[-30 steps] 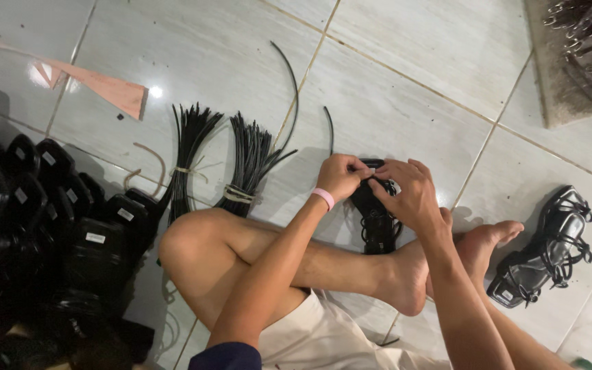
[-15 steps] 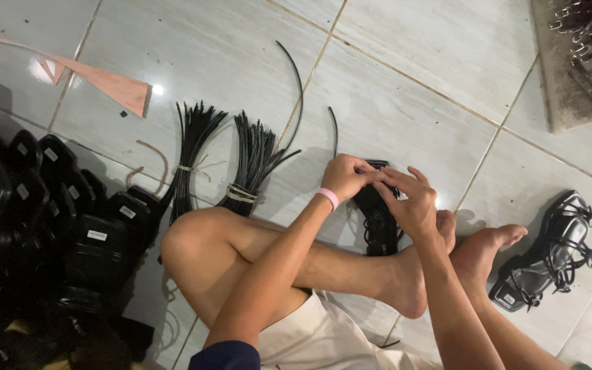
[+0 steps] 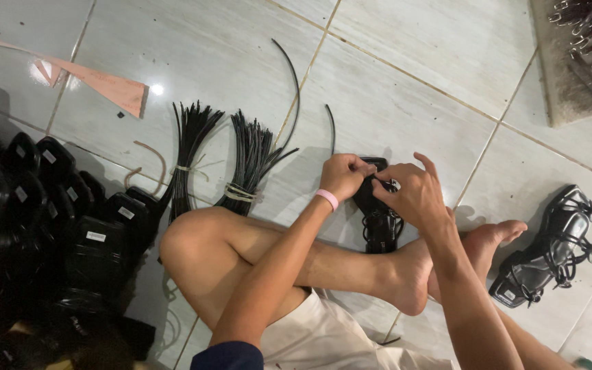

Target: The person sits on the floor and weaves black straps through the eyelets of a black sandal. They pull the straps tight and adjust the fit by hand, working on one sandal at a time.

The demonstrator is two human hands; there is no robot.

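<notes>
Both hands have barely shifted since a second ago: left hand (image 3: 342,176) and right hand (image 3: 412,195) pinch thin straps on a black strappy sandal (image 3: 378,216) lying lengthwise on the tiled floor (image 3: 412,89), beyond the bare foot (image 3: 405,277), right hand nearer.

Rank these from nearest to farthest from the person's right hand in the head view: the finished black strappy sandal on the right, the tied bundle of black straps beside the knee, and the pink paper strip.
Measured from the right hand:
1. Finished black strappy sandal, on the tiles to its right, past the feet.
2. Tied bundle of black straps, to its left, beyond the left hand.
3. Pink paper strip, far left, near the top edge.
</notes>
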